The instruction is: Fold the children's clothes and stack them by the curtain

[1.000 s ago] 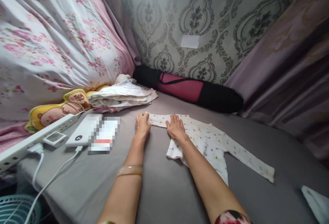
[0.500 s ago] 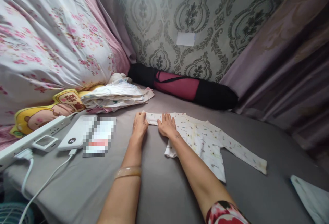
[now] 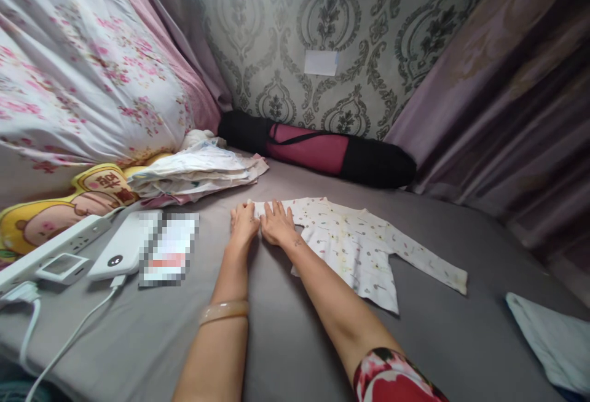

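A small white long-sleeved shirt with a scattered print lies spread on the grey sheet, its right-hand sleeve stretched out toward the right. My left hand is closed on the cuff end of the left-hand sleeve. Close beside it, my right hand lies flat on the same sleeve with its fingers extended. The hands and right forearm cover part of the sleeve and the shirt's left side.
Left of my arms are a power strip, a white power bank with a cable, and a blurred-out flat item. Behind stand a folded clothes pile and a black-and-red long bag. Light folded cloth lies at right.
My right hand has slid left along the sleeve, closer to my left hand. My left hand stays at the cuff. The whole view has shifted slightly.
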Available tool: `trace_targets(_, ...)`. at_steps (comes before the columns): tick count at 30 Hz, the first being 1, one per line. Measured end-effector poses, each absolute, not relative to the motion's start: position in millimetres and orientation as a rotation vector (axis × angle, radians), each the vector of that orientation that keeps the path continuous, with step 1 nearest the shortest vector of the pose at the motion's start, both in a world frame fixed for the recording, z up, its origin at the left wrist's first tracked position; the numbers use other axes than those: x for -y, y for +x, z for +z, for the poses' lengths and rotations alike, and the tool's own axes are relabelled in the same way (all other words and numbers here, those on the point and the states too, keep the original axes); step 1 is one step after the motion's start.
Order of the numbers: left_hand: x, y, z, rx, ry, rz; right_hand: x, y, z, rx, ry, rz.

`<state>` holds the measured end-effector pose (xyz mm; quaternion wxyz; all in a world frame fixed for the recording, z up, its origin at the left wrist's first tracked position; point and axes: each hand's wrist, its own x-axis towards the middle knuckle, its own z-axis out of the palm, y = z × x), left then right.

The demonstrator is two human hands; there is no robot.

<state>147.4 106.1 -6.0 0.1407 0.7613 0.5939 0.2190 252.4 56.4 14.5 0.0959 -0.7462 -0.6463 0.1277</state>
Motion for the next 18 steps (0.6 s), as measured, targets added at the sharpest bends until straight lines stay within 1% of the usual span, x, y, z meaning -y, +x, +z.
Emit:
trace_targets(6, -111, 147, 2, -1.758, 1.993, 0.661, -57, 241, 20, 1.927, -2.207, 0.396)
trace_targets(9, -109, 145, 9, -1.83, 1.885, 0.742, -60, 231, 19, 2.034, -2.12, 0.326)
trace_targets(12, -109, 143, 14, -1.861, 1.868, 0.797, -63, 220, 11, 2.12, -2.045, 0.301)
trace_targets(18, -110, 145, 14, -1.838, 1.932, 0.828, -69, 216, 1, 2.098, -2.037, 0.294)
